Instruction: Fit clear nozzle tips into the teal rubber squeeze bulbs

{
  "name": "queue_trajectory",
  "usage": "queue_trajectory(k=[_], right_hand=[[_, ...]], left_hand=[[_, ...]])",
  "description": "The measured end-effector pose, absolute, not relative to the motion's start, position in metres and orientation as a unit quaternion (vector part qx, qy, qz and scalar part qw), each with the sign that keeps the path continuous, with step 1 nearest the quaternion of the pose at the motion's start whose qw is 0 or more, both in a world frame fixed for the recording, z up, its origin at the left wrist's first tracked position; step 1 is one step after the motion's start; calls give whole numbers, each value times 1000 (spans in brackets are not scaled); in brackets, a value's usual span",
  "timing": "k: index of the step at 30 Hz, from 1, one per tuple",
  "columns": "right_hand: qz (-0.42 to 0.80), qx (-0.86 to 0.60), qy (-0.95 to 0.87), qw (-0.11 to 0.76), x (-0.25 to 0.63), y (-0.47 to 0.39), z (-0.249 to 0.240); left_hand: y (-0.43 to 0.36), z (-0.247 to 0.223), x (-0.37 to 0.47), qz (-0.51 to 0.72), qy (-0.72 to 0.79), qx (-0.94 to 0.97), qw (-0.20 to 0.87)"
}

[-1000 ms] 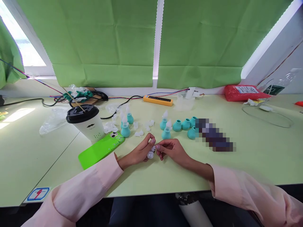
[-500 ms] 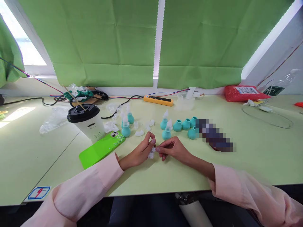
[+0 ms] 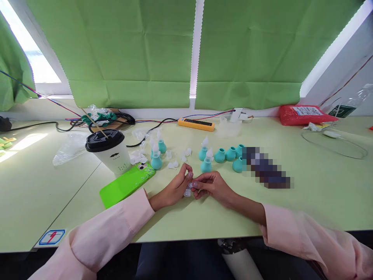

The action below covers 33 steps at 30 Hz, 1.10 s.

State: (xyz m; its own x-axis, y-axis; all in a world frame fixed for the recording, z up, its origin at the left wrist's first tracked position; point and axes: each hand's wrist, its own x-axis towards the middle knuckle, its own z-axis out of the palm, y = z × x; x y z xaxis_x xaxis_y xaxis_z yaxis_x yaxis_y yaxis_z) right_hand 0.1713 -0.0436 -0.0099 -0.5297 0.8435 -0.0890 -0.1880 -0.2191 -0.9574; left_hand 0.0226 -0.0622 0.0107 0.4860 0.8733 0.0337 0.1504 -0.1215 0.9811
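Observation:
My left hand (image 3: pixel 176 188) is closed, its thumb and fingers pinching a small clear plastic piece (image 3: pixel 187 192). Right beside it, my right hand (image 3: pixel 212 186) is closed too, its thumb and forefinger on the upper end of the same piece. Fingers hide much of that part, so I cannot tell its full shape. Beyond the hands stand teal squeeze bulbs with clear pointed nozzles, one (image 3: pixel 206 165) just behind my right hand and another (image 3: pixel 156 161) farther left. Several teal bulbs without nozzles (image 3: pixel 219 155) sit to the right. Small translucent scraps (image 3: pixel 173 165) lie behind my left hand.
A green phone (image 3: pixel 125 186) lies left of my left forearm, with a lidded paper cup (image 3: pixel 112 153) behind it. A blurred-out dark object (image 3: pixel 268 169) lies at the right. Toward the back are an orange power strip (image 3: pixel 196 125), cables and a red package (image 3: pixel 305 115).
My right fingers have closed in slightly toward my left hand around the clear piece. The whole view has shifted a little; the bulbs on the table stay as they were.

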Motion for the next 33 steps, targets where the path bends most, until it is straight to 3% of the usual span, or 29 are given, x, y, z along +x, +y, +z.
queue_trajectory(k=[13, 21, 24, 28, 31, 33], right_hand=[[785, -275, -465, 304, 170, -41, -14], [725, -322, -532, 297, 171, -40, -4], [530, -352, -686, 353, 184, -42, 12], [-2, -395, -821, 413, 221, -34, 41], [-191, -515, -776, 311, 247, -21, 59], [-194, -574, -769, 203, 255, -13, 63]], left_hand=[[-64, 0, 24, 375, 359, 661, 542], [-58, 4, 24, 397, 362, 595, 597], [-50, 2, 20, 424, 367, 560, 610], [-41, 0, 13, 442, 357, 510, 646], [-39, 1, 11, 442, 339, 483, 676], [-39, 2, 10, 443, 335, 472, 684]])
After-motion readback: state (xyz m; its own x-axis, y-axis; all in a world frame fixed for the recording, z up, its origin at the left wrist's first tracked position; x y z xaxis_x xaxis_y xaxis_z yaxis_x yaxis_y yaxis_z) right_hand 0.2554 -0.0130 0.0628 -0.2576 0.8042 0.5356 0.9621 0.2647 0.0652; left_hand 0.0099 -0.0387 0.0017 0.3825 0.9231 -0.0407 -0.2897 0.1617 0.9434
